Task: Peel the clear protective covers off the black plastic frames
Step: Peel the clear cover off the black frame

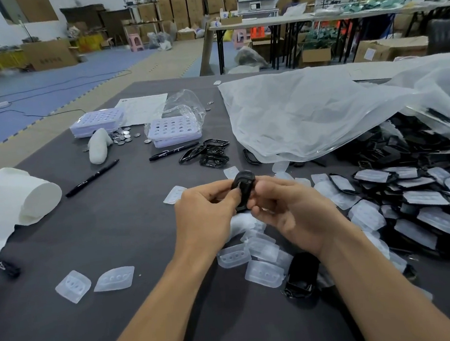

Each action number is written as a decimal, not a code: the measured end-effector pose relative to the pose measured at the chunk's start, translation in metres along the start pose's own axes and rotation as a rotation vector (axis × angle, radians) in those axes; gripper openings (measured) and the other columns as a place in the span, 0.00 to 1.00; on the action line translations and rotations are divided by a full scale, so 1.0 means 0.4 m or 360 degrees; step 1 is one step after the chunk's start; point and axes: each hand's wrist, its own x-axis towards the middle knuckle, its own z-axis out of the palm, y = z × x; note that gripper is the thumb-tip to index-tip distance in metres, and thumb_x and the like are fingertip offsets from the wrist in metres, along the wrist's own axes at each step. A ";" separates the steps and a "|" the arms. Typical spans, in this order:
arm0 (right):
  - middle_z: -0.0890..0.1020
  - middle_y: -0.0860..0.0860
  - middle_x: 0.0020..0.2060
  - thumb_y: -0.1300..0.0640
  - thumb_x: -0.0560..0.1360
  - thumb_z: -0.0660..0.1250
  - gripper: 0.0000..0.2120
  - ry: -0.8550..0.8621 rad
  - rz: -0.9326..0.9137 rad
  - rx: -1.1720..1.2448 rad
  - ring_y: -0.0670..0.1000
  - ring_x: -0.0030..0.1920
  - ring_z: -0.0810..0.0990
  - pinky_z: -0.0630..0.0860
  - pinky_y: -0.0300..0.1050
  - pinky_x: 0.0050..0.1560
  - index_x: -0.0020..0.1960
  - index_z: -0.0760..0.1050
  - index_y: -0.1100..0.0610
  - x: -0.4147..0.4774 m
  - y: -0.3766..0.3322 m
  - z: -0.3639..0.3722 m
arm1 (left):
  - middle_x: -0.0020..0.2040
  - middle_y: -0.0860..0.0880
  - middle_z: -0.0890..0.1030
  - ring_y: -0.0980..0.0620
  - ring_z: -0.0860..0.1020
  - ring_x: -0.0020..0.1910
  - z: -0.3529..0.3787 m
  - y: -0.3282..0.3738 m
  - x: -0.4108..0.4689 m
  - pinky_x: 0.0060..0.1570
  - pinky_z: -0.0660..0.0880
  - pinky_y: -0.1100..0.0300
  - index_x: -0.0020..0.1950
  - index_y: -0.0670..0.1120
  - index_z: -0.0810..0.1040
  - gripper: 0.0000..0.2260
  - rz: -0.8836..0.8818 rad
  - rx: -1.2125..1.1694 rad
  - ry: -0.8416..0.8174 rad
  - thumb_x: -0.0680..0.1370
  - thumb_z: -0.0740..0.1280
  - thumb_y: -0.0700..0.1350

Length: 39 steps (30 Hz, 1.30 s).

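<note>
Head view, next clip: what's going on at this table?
A person holds one black frame between both hands, left hand and right hand pinching it above the dark table. Whether its cover is on or off cannot be told. Peeled clear covers lie loose beneath and beside the hands. A pile of covered frames waits on the right, and a few bare frames sit farther back.

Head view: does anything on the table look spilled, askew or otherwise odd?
Yes: small silver discs lie spilled loose between the two lavender trays, and a few have strayed beside the clear bag. The peeled clear covers lie strewn about, which fits the job.
</note>
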 end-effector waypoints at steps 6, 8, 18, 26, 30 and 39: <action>0.85 0.53 0.39 0.72 0.76 0.69 0.15 0.0177 -0.0074 -0.0179 0.46 0.39 0.84 0.82 0.38 0.43 0.40 0.87 0.55 0.000 0.018 0.020 | 0.37 0.65 0.85 0.66 0.84 0.40 0.012 -0.006 -0.012 0.42 0.81 0.65 0.49 0.60 0.88 0.08 0.0139 0.0277 0.0006 0.76 0.74 0.47; 0.85 0.54 0.37 0.70 0.77 0.69 0.15 0.0348 -0.0091 -0.0199 0.47 0.35 0.83 0.82 0.39 0.40 0.38 0.86 0.56 0.005 0.019 0.026 | 0.38 0.63 0.86 0.64 0.85 0.40 0.015 -0.008 -0.008 0.43 0.82 0.64 0.51 0.57 0.89 0.07 0.0058 0.0169 -0.0002 0.76 0.75 0.47; 0.84 0.57 0.35 0.70 0.75 0.70 0.13 0.0423 -0.0132 -0.0180 0.50 0.33 0.83 0.82 0.40 0.37 0.36 0.85 0.57 -0.003 0.000 0.028 | 0.41 0.41 0.87 0.47 0.81 0.35 0.007 -0.001 0.019 0.41 0.82 0.61 0.50 0.44 0.87 0.11 -0.0522 -0.0703 -0.0068 0.74 0.74 0.30; 0.83 0.57 0.32 0.69 0.73 0.70 0.14 0.0376 -0.0066 -0.0124 0.51 0.29 0.81 0.78 0.39 0.32 0.33 0.85 0.56 0.002 -0.011 0.022 | 0.39 0.44 0.87 0.54 0.83 0.34 -0.004 0.007 0.024 0.37 0.80 0.66 0.47 0.46 0.88 0.12 -0.0645 -0.0985 -0.0154 0.77 0.70 0.30; 0.83 0.58 0.33 0.69 0.74 0.70 0.07 0.0494 -0.0088 -0.0078 0.52 0.28 0.81 0.78 0.39 0.31 0.40 0.82 0.61 0.002 -0.004 0.023 | 0.45 0.45 0.88 0.53 0.85 0.41 0.000 0.007 0.010 0.39 0.79 0.66 0.54 0.45 0.86 0.12 -0.0557 -0.0863 -0.0144 0.75 0.73 0.31; 0.85 0.59 0.36 0.64 0.68 0.74 0.02 0.0384 -0.0031 -0.0117 0.51 0.31 0.82 0.79 0.39 0.34 0.41 0.84 0.61 0.000 0.005 0.018 | 0.36 0.48 0.85 0.54 0.84 0.36 0.002 0.003 0.010 0.40 0.79 0.66 0.53 0.46 0.86 0.15 -0.0522 -0.0692 -0.0121 0.73 0.74 0.28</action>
